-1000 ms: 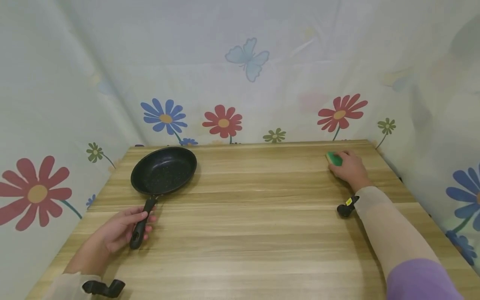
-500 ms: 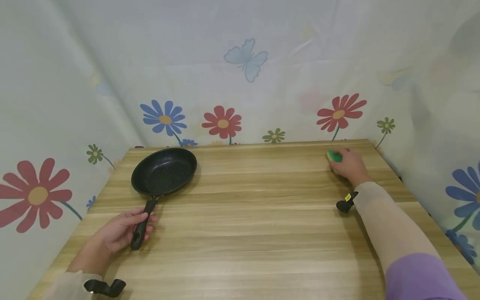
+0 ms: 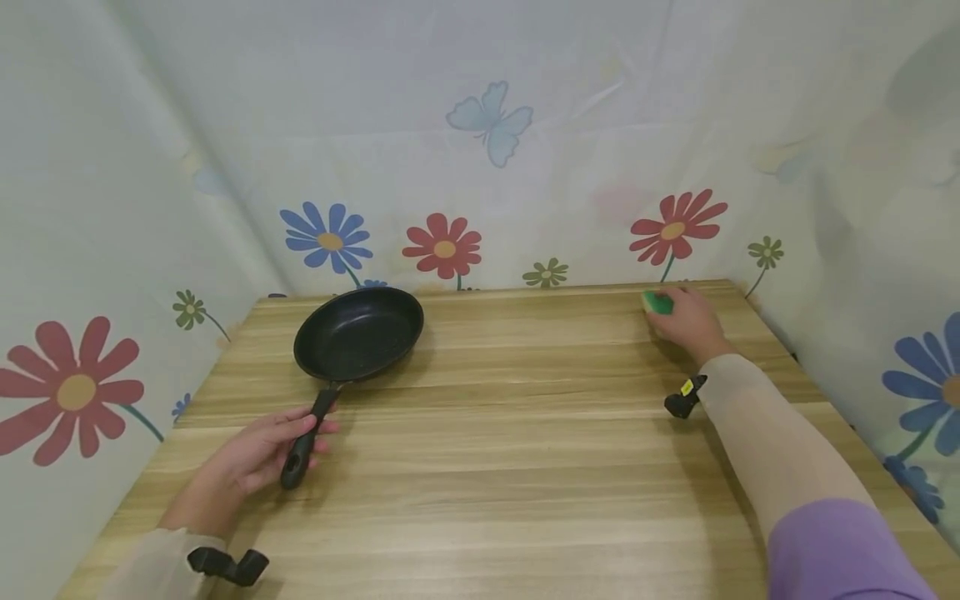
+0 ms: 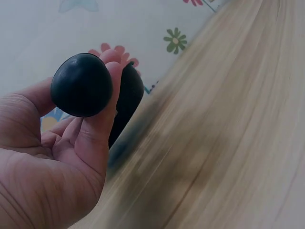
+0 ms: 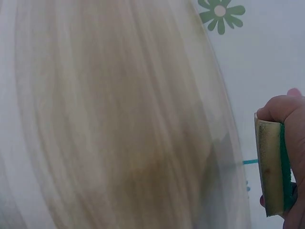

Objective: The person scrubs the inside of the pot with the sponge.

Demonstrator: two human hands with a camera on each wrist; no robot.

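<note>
Flower-printed sheeting (image 3: 382, 75) hangs behind a wood-grain tabletop (image 3: 487, 467) as a person, watched from the head camera, works with both hands occupied. Left of centre in the frame, a black frying pan (image 3: 360, 333) has its round bowl at upper right and its handle (image 3: 301, 454) at lower left; the long axis slants between them, the handle's end aimed at the bottom left. The left hand (image 3: 258, 454) is clamped on that handle, thumb across the top, fingertips showing past the far side. At upper right, near the table's back edge, the right hand (image 3: 692, 321) pinches a sponge (image 3: 658, 303), green face in sight; whether it touches the wood cannot be told. A purple sleeve (image 3: 832, 546) fills the lower right corner.

Seen from the left wrist, the handle's rounded butt faces the lens at upper left, a face the head view does not give. Past the fingers, only a dark slice of the pan's bowl appears, with shadow falling on the wood beside it.

From the right wrist, the sponge stands nearly upright at the right edge, fingers closed on it. Its scuffed, yellowish foam shows broadly beside the green layer; the head view offers that foam only as a thin pale strip.
</note>
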